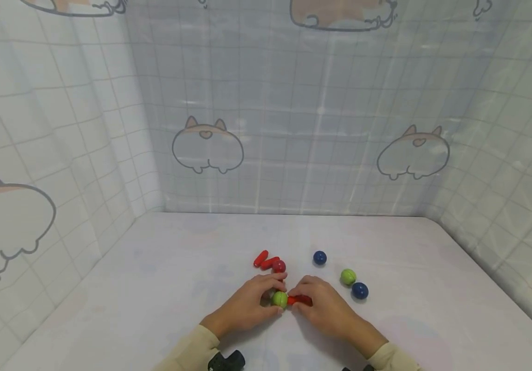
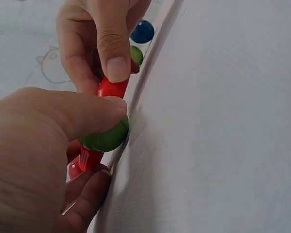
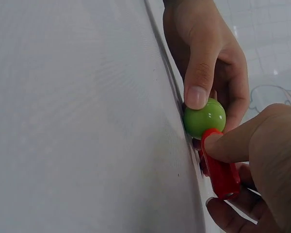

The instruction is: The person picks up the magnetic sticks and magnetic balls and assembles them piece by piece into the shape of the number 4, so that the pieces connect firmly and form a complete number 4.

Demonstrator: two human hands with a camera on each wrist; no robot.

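Note:
My left hand (image 1: pixel 249 305) pinches a glossy green ball (image 1: pixel 279 300) between thumb and fingers, low over the white table. From the other side my right hand (image 1: pixel 325 310) holds a short red stick (image 3: pixel 222 172), thumb on top. One end of the stick meets the ball in the right wrist view. The ball carries a thin seam line. In the left wrist view, a second red piece with a grooved end (image 2: pixel 89 159) shows just below the green ball (image 2: pixel 106 138), near my left fingertips.
Beyond my left hand lie two red sticks (image 1: pixel 261 258) and a red ball (image 1: pixel 279 266). A blue ball (image 1: pixel 319 257) sits further right, then a loose green ball (image 1: pixel 348 276) beside another blue ball (image 1: pixel 360 290). Gridded curtains (image 1: pixel 284 103) with dog drawings enclose the table (image 1: pixel 178 247).

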